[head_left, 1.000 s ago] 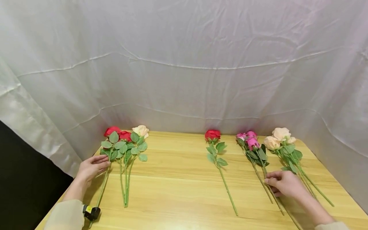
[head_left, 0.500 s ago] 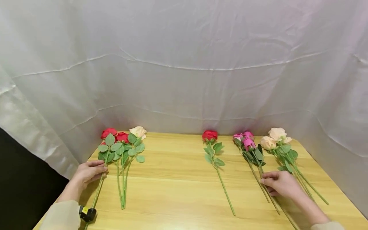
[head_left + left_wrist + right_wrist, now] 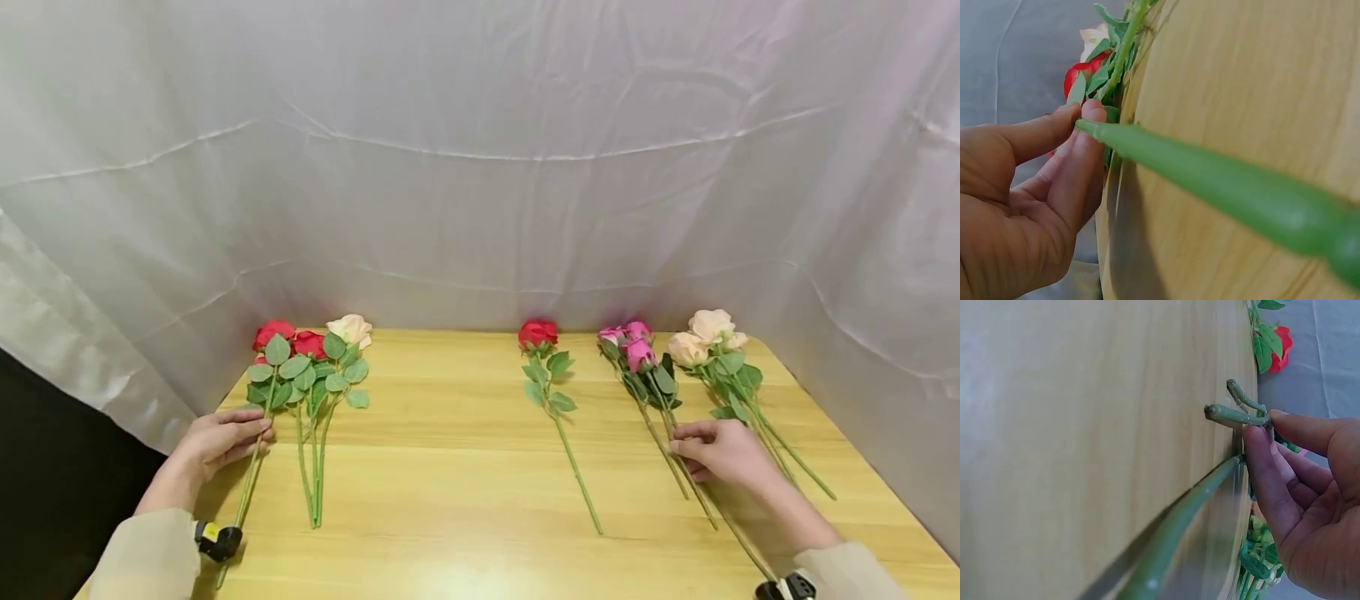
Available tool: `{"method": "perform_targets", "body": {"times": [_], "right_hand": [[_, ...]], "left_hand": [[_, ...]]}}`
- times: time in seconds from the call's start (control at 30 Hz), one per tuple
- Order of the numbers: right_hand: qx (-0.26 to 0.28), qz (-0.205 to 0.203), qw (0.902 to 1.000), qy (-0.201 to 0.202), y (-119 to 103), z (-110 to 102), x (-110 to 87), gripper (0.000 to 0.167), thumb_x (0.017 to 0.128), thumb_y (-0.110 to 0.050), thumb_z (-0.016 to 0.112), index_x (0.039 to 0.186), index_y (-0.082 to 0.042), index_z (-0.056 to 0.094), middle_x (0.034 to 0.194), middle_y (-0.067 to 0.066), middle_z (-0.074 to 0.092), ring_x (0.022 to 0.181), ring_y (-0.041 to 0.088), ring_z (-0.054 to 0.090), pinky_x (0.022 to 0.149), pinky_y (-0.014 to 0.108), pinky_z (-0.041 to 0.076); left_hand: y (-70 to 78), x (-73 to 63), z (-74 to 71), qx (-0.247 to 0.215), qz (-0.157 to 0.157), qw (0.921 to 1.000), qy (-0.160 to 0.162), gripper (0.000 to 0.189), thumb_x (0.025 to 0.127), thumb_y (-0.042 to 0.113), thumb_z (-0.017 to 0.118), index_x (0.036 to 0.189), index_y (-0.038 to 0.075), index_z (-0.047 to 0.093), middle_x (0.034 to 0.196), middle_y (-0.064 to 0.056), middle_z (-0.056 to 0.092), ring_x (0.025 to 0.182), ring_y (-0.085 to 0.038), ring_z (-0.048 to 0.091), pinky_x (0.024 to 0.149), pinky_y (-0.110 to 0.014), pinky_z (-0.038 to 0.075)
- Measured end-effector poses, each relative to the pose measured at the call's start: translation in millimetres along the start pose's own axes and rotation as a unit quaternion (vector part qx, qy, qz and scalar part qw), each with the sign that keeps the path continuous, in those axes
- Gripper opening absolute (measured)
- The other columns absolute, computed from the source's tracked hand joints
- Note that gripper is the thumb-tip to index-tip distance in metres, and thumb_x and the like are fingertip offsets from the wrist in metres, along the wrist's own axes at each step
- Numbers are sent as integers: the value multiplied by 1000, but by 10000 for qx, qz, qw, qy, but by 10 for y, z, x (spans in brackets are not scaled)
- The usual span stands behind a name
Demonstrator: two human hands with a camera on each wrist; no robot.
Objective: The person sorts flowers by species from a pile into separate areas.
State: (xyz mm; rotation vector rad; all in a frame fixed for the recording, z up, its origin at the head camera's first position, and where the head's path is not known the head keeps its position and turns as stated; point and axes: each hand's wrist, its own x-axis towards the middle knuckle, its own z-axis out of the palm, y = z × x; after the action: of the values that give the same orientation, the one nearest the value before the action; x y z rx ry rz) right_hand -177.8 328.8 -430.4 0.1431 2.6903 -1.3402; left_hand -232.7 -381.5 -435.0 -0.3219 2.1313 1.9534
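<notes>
My left hand pinches the green stem of a red rose at the left of the table, thumb against fingertips. Beside it lie another red rose and a cream rose, their stems close together. At the right, my right hand pinches a stem in the bunch of magenta roses. In the right wrist view two cut stem ends stick out past the thumb and fingertips, and a longer stem runs below the fingers. Which stems the fingers grip is partly hidden.
A single red rose lies between the two groups on the wooden table. Several cream roses lie right of the magenta ones, partly behind my right hand. A pale curtain hangs along the back and sides.
The head view has shifted a little. My left hand has moved slightly down the stem, away from the red bloom. My right hand keeps its place by the magenta roses.
</notes>
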Motion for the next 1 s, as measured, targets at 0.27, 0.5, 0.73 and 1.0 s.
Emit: {"method": "perform_targets", "body": {"times": [0.27, 0.5, 0.73, 1.0], "right_hand": [[185, -37, 9998, 66, 0, -18, -2, 46, 101, -16, 71, 130, 17, 61, 102, 17, 77, 77, 25, 72, 67, 35, 66], [295, -127, 9993, 195, -19, -5, -14, 45, 101, -15, 70, 130, 18, 61, 98, 18, 76, 75, 24, 73, 67, 35, 66], [542, -123, 9979, 337, -45, -38, -72, 48, 104, -21, 67, 134, 16, 58, 98, 16, 75, 79, 22, 73, 72, 34, 66], [910, -787, 9861, 1146, -215, 57, -146, 58, 104, -36, 66, 140, 8, 58, 114, 14, 76, 88, 14, 76, 77, 33, 66]], "left_hand": [[-25, -2, -11, -532, 182, 9983, -130, 23, 103, 2, 63, 96, 22, 74, 86, 3, 77, 79, -8, 74, 70, -19, 62], [40, -28, 11, -811, 308, 9962, -103, 25, 102, 3, 65, 95, 26, 73, 88, 3, 78, 82, -7, 74, 70, -18, 61], [173, -34, 144, -1222, 414, 9915, -141, 26, 102, 1, 65, 95, 25, 74, 87, 0, 78, 81, -9, 75, 69, -18, 62], [336, -132, 432, -1781, 832, 9804, -99, 25, 100, 0, 67, 98, 24, 74, 90, 0, 77, 84, -10, 75, 81, -21, 62]]}}
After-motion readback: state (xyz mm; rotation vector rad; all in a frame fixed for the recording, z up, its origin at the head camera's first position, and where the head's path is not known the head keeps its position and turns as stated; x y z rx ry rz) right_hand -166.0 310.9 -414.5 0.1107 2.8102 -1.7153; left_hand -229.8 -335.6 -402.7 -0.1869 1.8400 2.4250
